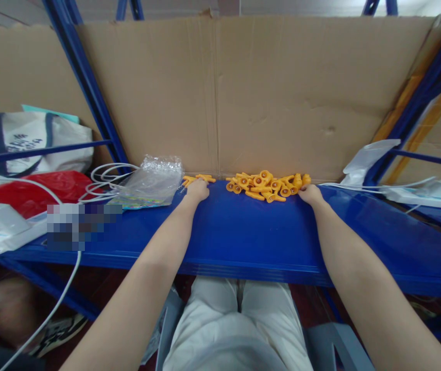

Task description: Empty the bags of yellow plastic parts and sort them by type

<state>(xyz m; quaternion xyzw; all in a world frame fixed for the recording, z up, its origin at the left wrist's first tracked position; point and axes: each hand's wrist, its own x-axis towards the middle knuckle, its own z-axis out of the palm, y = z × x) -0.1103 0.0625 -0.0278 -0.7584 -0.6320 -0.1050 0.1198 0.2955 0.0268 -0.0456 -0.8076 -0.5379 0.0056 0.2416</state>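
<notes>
Both my arms reach across the blue shelf to its back edge. My left hand (198,189) is curled over a few small orange plastic pieces (189,180), whose ends stick out behind and beside it. What its fingers hold is hidden. A heap of orange plastic pieces (261,184), hollow at one end with thin stems, lies between my hands. My right hand (311,195) is at the heap's right end, its fingers curled in by an orange piece (305,179). Whether that piece is gripped is too small to tell.
A cardboard sheet (274,98) stands behind the blue shelf (251,237). To the left are a clear plastic bag (151,180), white cables, a power strip (15,234), a red bag (50,190) and a canvas bag (62,139). More cables and a white strip (425,196) lie right. Another person's leg (12,309) shows lower left.
</notes>
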